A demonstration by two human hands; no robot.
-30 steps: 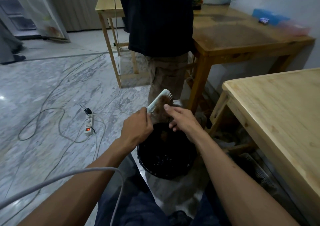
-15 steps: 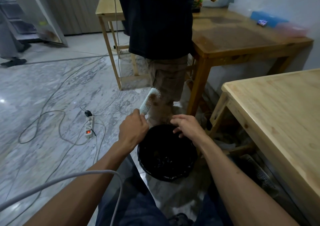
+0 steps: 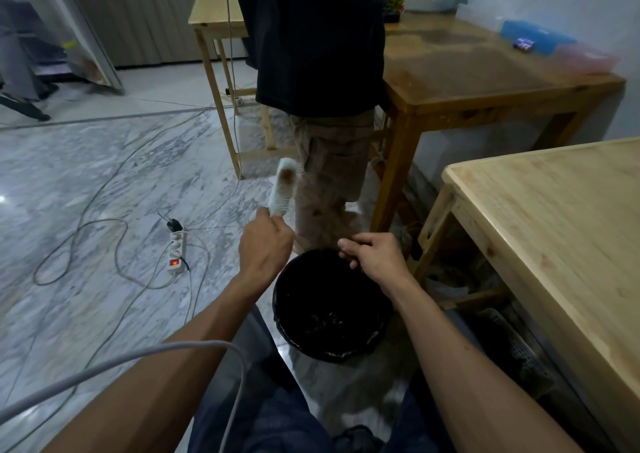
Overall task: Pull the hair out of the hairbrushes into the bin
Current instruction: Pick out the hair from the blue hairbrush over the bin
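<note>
Left hand (image 3: 266, 244) grips hairbrush (image 3: 284, 189) upright; right hand (image 3: 375, 256) pinched, perhaps on hair, over bin (image 3: 346, 348).

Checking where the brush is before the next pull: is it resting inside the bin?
No, the left hand holds the hairbrush upright, above and left of the black bin.

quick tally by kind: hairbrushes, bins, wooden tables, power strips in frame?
hairbrush: 1
bin: 1
wooden tables: 3
power strip: 1
Total: 6
</note>
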